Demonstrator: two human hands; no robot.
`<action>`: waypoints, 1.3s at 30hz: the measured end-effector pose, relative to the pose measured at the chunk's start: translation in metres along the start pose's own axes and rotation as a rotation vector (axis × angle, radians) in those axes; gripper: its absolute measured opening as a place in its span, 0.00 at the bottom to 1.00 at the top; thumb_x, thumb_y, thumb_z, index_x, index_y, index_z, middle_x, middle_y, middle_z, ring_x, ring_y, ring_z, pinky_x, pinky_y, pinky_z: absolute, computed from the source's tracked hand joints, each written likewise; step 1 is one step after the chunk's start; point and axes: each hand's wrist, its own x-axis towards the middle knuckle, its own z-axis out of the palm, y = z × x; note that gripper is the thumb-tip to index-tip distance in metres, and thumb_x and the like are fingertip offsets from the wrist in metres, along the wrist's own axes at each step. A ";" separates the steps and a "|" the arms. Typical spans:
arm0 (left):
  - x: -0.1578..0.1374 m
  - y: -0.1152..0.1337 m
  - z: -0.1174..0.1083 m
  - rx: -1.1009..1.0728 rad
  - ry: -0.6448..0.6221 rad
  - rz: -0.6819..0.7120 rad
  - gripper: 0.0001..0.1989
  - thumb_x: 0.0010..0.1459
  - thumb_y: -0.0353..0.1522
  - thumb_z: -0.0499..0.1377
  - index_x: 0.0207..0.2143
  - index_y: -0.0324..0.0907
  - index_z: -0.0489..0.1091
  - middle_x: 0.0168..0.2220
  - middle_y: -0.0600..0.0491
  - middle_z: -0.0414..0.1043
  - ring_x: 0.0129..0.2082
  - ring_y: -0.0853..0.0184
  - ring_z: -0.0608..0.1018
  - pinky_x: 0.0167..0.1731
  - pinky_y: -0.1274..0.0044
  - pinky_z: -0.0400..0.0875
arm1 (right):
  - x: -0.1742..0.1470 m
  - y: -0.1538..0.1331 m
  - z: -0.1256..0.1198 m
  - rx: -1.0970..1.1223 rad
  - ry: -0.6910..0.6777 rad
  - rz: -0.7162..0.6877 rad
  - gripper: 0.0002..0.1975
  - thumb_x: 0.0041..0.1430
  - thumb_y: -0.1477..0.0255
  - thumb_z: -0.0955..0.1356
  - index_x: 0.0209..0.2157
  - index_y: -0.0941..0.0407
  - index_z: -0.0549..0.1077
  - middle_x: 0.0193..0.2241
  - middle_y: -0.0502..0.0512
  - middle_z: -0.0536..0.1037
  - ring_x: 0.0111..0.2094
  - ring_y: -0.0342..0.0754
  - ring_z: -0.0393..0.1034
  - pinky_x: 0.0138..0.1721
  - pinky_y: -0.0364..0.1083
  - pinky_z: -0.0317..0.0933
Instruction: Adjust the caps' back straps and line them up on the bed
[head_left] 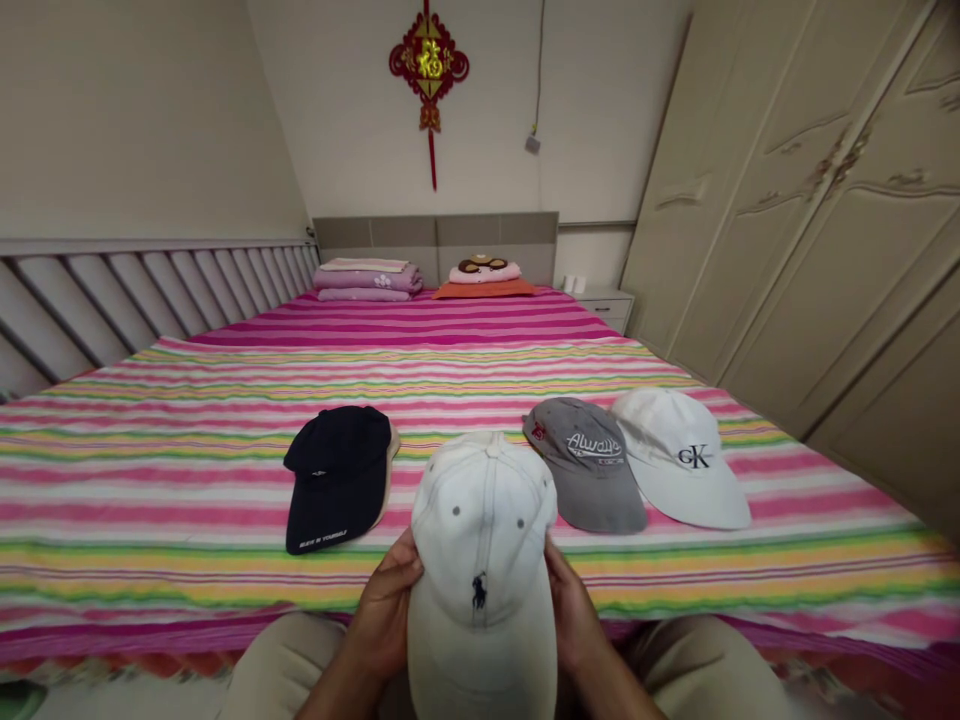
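I hold a cream cap [482, 560] with a small dark logo in front of me, brim toward me, above the near edge of the bed. My left hand [384, 608] grips its left side and my right hand [574, 610] grips its right side. On the striped bedsheet [187, 440] just beyond lie three more caps: a navy cap [337, 475] to the left with a pale cap partly hidden beneath it, a grey cap [589, 460] with white lettering to the right, and a white cap [679, 455] with a dark logo overlapping the grey one.
Folded purple blankets [367, 280] and a pink pillow on an orange cushion [486, 278] sit at the headboard. A tall beige wardrobe [810, 220] lines the right side, a nightstand [607, 303] stands beside it, and a slatted panel [150, 290] runs along the left.
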 end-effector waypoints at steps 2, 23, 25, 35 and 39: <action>0.004 -0.001 -0.004 -0.014 0.023 0.013 0.17 0.43 0.21 0.57 0.37 0.43 0.71 0.35 0.51 0.75 0.39 0.61 0.75 0.44 0.71 0.64 | 0.001 -0.006 0.002 0.052 0.013 -0.059 0.20 0.51 0.55 0.62 0.38 0.54 0.70 0.37 0.55 0.75 0.42 0.52 0.67 0.44 0.55 0.58; 0.015 -0.019 -0.013 -0.137 0.298 -0.132 0.16 0.53 0.31 0.52 0.46 0.39 0.67 0.34 0.49 0.75 0.41 0.60 0.74 0.46 0.68 0.63 | 0.020 -0.019 0.007 -0.147 -0.027 -0.020 0.31 0.40 0.50 0.64 0.41 0.57 0.70 0.38 0.60 0.75 0.46 0.58 0.63 0.47 0.58 0.54; 0.015 -0.021 -0.013 -0.096 0.356 -0.061 0.17 0.52 0.29 0.54 0.46 0.40 0.66 0.34 0.51 0.76 0.39 0.61 0.75 0.44 0.69 0.65 | 0.020 -0.020 0.005 -0.153 -0.035 -0.009 0.32 0.39 0.48 0.63 0.40 0.57 0.70 0.39 0.60 0.75 0.47 0.58 0.63 0.47 0.58 0.53; 0.029 -0.011 -0.025 0.033 0.443 0.110 0.18 0.46 0.25 0.59 0.43 0.42 0.66 0.30 0.52 0.76 0.33 0.62 0.77 0.38 0.72 0.69 | 0.014 -0.014 -0.001 -0.201 0.022 -0.069 0.19 0.50 0.58 0.63 0.39 0.56 0.69 0.37 0.58 0.75 0.41 0.52 0.68 0.42 0.52 0.58; 0.053 -0.001 -0.030 0.082 0.403 0.166 0.16 0.45 0.26 0.60 0.40 0.42 0.67 0.29 0.53 0.75 0.31 0.64 0.76 0.36 0.73 0.69 | 0.009 -0.011 -0.012 -0.315 0.091 -0.001 0.18 0.49 0.64 0.66 0.41 0.57 0.67 0.31 0.56 0.75 0.30 0.47 0.70 0.31 0.46 0.62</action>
